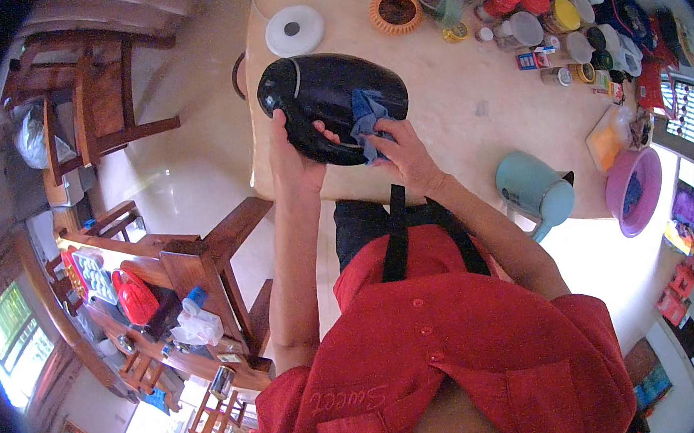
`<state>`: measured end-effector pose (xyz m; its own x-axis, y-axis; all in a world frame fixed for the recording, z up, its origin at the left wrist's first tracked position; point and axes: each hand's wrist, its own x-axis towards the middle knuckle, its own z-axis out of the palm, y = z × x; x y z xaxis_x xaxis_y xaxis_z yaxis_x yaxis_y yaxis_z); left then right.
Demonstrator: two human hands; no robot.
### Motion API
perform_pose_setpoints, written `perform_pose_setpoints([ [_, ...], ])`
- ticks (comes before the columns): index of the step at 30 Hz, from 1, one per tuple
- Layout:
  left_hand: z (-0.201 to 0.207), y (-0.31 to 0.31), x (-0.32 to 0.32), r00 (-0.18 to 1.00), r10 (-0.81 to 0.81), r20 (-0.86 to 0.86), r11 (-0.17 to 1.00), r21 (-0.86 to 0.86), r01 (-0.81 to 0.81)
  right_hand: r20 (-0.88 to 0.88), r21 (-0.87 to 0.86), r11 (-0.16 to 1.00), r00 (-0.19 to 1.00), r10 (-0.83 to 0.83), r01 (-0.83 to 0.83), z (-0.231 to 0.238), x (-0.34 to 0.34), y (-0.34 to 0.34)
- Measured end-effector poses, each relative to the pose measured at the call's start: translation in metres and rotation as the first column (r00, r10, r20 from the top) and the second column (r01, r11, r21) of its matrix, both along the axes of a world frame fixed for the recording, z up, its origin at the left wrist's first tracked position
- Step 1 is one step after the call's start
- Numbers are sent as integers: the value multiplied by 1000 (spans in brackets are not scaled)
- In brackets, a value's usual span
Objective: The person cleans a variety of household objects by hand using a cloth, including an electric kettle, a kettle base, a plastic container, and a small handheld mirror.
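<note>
1. Upper centre: my left hand (300, 158) was closed around the handle of a black kettle (323, 93), tipped sideways, its body just above my fingers.
2. My right hand (405, 154) pinched a blue cloth (367, 114) against the kettle's right end.
3. Top centre: an orange scalloped bowl (376, 16) held something dark.
4. Far right: a pink basin (649, 166) held something blue.
5. Upper right: jars (525, 30) crowded together.

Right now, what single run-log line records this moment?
left hand: holds glossy black rounded kettle by handle; right hand: holds crumpled blue cloth against kettle; nearby: round white disc
</note>
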<state>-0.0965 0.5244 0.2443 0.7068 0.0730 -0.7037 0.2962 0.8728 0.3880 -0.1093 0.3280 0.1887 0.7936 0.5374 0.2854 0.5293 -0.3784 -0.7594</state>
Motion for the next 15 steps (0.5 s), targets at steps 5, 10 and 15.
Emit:
perform_pose_setpoints([
  [5, 8, -4, -3, 999, -43, 30, 993, 108, 40, -408, 84, 954, 883, -230, 288, -18, 1, -1],
  [10, 26, -23, -9, 991, -123, 61, 821, 566, 67, -316, 298, 886, 912, -260, 356, 35, 25, 18],
  [15, 33, -35, -16, 967, -252, 47, 778, 604, 173, 109, 112, 976, 974, -198, 186, 56, 62, 40],
])
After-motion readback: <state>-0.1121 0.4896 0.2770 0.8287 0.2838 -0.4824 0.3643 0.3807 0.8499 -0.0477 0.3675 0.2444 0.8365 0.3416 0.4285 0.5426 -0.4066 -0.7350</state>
